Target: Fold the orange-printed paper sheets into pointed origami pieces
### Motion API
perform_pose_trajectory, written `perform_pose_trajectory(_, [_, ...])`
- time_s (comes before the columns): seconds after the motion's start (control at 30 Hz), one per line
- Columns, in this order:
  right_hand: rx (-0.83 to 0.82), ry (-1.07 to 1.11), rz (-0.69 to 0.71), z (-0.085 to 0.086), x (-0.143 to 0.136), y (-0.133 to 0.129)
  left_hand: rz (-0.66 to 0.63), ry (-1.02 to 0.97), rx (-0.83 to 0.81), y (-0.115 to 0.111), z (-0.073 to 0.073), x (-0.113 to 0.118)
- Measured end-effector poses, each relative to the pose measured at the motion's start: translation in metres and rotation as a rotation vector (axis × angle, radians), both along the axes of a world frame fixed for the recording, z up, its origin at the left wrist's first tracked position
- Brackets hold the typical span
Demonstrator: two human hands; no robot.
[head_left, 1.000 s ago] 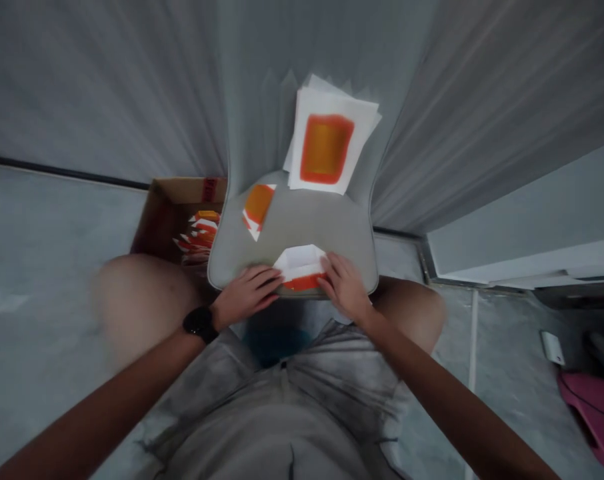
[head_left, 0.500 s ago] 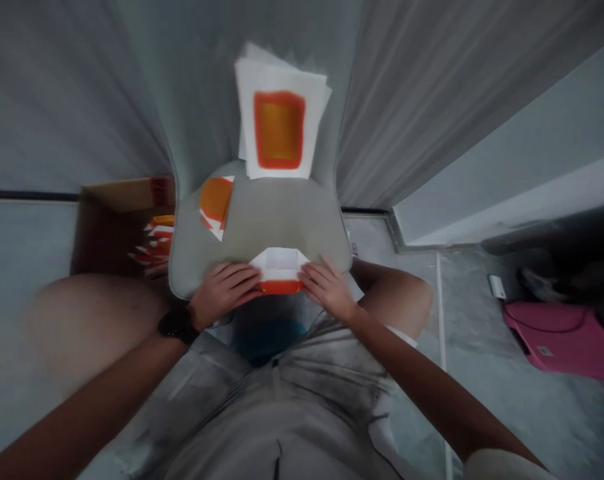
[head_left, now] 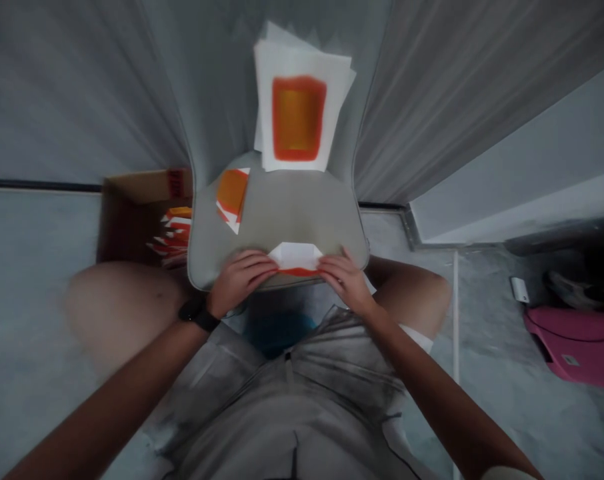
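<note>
The folded paper [head_left: 298, 256], white with a red-orange strip along its near edge, lies at the near edge of the grey chair seat [head_left: 292, 207]. We pinch its left end with our left hand [head_left: 239, 280] and its right end with our right hand [head_left: 347, 280], the two hands apart. On the seat's left side we see an orange-and-white folded piece [head_left: 232, 197]; at the far end, a stack of sheets [head_left: 302, 113] leans against the backrest. Left of the chair, an open cardboard box [head_left: 132, 227] holds similar pieces [head_left: 175, 233].
</note>
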State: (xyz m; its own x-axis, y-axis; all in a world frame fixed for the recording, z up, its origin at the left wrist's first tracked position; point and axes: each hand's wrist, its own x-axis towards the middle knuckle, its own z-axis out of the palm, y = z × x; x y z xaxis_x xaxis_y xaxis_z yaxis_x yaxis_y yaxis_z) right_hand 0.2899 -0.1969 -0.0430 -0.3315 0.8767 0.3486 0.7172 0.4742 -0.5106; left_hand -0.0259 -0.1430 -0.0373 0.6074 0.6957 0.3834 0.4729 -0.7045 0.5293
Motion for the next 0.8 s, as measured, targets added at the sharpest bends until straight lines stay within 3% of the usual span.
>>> perform_pose_trajectory(0.17, [-0.011, 0.174, -0.281, -0.011, -0.011, 0.01, 0.202, -0.096, -0.076, 0.008, 0.001, 0.015])
perform_pose_trajectory(0.33, [0.023, 0.239, -0.443, -0.022, -0.019, 0.017, 0.329, -0.079, -0.092, 0.01, 0.002, 0.028])
perform_pose_trajectory(0.63, [-0.011, 0.245, -0.469, -0.022, -0.017, 0.019, 0.373, -0.054, -0.061, 0.014, 0.002, 0.028])
perform_pose_trajectory(0.8, [0.019, 0.327, -0.379, -0.017, -0.015, 0.01, 0.235, -0.112, -0.054, 0.014, 0.002, 0.018])
